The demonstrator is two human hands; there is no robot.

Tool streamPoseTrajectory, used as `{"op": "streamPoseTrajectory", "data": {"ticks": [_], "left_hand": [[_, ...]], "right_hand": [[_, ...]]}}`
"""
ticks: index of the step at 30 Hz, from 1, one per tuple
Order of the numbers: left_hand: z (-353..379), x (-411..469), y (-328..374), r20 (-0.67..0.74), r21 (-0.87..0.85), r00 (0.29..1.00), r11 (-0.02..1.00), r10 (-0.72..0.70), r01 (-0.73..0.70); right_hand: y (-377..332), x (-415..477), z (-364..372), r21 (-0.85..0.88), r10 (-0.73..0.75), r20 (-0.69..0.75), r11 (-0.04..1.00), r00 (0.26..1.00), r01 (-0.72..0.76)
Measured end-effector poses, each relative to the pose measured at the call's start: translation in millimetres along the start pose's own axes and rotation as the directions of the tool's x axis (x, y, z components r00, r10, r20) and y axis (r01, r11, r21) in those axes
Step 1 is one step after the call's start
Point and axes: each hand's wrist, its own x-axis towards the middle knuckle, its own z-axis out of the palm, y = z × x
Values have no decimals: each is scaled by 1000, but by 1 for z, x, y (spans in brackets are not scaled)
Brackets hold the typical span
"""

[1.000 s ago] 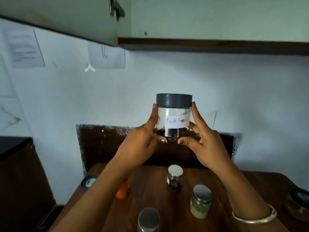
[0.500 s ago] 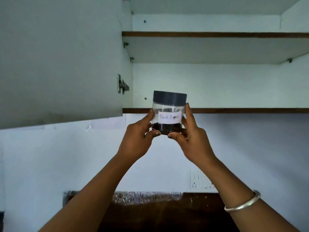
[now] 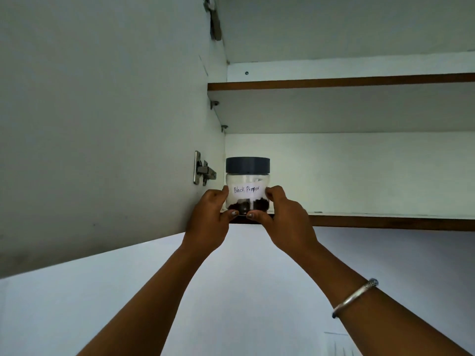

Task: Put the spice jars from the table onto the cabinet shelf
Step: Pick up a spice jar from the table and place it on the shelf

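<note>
At the left end of the cabinet shelf [image 3: 385,222], right on its front lip, the black pepper jar [image 3: 247,181] stands upright, its dark lid [image 3: 247,165] on top and its handwritten label [image 3: 246,190] facing out. The left hand [image 3: 209,219] and right hand [image 3: 286,218] both clamp it, fingers curled round the sides and thumbs tucked in at the base, level with the shelf's brown edge. From this low angle I cannot tell whether the base already bears on the shelf or sits just above it. To place it well, I judge the jar should be kept level, set down flat, then pushed back from the lip until none of its base overhangs. The thumbs should slide out first so they are not pinched against the edge. The jar is close to the wall at the shelf's left end, and the door hinge [image 3: 203,169] sits just beyond that end, so a push straight back rather than leftward should avoid knocking either. Letting go one hand at a time would guard against a tip. Starting tight in this corner looks sensible, since the run of shelf to the jar's right could then take the other jars.
</note>
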Motion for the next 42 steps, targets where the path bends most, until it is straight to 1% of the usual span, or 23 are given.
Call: {"op": "streamPoseTrajectory", "data": {"ticks": [3, 5, 7, 8, 12, 16, 20, 25, 27, 32, 34, 37, 40, 42], "left_hand": [[8, -2, -4, -69, -59, 997, 998, -36, 32], [14, -2, -5, -117, -64, 990, 995, -85, 78], [18, -3, -5, -136, -5, 985, 994, -107, 107], [20, -3, -6, -136, 25, 985, 994, -104, 108], [28, -6, -7, -119, 156, 992, 986, -43, 61], [33, -6, -8, -78, 271, 996, 961, -39, 58], [35, -2, -7, -12, 332, 996, 940, -84, 83], [32, -1, -5, 7, 312, 993, 944, -115, 107], [29, -3, -5, 35, 306, 992, 946, -122, 106], [26, -8, -11, 80, 263, 993, 963, -84, 61], [27, -16, -15, 91, 279, 995, 960, -33, 6], [28, -36, -20, 166, 375, 986, 923, 25, -86], [25, -61, -17, 261, 360, 965, 928, 2, -99], [23, -80, -13, 333, 330, 942, 941, -43, -74]], "right_hand": [[1, 6, 6, -61, -4, -33, 998, 999, 2], [2, 7, 11, -194, -34, -29, 981, 999, 28], [2, 6, 18, -360, -56, -24, 932, 998, 43], [2, 5, 22, -406, -59, -25, 913, 998, 44], [5, 1, 31, -489, -82, -20, 870, 996, 62], [6, 2, 35, -515, -93, 12, 853, 996, 86], [9, 1, 37, -504, -102, 34, 857, 994, 106], [8, 4, 36, -477, -70, 81, 873, 994, 100], [8, 4, 36, -480, -63, 96, 871, 993, 102], [8, 1, 37, -475, -45, 78, 876, 996, 77], [10, -4, 36, -511, -67, 121, 851, 990, 120], [8, -21, 34, -558, -121, 221, 798, 968, 227], [3, -47, 30, -557, -186, 333, 752, 924, 352], [-1, -69, 26, -524, -160, 399, 769, 903, 368]]}}
